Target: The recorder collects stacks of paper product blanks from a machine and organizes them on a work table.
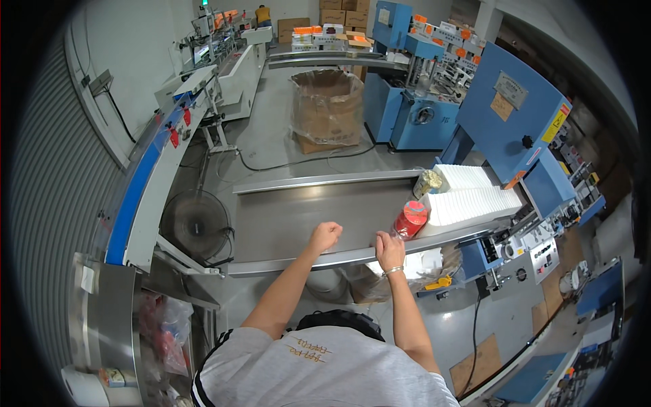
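Note:
My left hand is held above the metal trough table, its fingers curled closed. Whatever may be inside that curl is hidden or too small to make out. My right hand, with a bracelet at the wrist, is over the trough's near rim, fingers pinched together. Just beyond it is a red cylinder with clear plastic about its lower end. I cannot tell whether the right fingers grip that plastic. Two long rows of white stacked sheets lie to the right, and a gold-topped cylinder stands behind the red one.
A blue machine rises at the right end of the trough. On the left run a blue conveyor belt and a round floor fan. Beyond the trough stands a plastic-lined carton; a cable crosses the floor.

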Action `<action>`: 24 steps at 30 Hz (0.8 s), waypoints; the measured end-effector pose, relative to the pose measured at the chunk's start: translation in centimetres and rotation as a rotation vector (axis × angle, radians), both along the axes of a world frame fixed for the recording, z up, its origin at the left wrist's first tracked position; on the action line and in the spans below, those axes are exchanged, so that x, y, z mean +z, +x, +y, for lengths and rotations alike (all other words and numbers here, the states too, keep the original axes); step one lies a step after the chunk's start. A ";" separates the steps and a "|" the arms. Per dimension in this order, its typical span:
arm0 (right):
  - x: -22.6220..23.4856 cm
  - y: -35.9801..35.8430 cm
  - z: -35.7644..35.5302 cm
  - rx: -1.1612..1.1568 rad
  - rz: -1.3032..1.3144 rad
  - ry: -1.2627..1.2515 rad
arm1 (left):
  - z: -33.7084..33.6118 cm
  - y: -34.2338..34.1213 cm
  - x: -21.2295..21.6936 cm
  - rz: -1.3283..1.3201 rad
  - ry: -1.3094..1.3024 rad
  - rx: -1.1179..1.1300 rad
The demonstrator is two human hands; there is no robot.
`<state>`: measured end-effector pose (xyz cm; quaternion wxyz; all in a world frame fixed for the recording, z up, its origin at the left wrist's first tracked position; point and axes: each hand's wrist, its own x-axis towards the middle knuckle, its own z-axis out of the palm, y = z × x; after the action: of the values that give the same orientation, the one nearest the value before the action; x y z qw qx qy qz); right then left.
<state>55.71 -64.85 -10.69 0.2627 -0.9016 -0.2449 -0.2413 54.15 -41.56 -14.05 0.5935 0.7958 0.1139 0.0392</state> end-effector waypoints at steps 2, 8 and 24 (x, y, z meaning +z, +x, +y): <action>0.3 -0.1 0.1 0.003 0.000 0.013 | 0.2 0.1 -0.3 0.004 -0.031 -0.006; 0.2 -0.1 0.0 -0.001 0.005 0.020 | 0.0 -0.1 0.2 -0.012 -0.082 -0.031; 0.4 -0.7 0.3 -0.007 0.004 0.022 | 0.6 -0.6 0.2 0.006 -0.083 -0.059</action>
<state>55.05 -64.53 -10.33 0.2722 -0.9000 -0.2386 -0.2430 53.54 -40.93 -13.87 0.6266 0.7736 0.0937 0.0142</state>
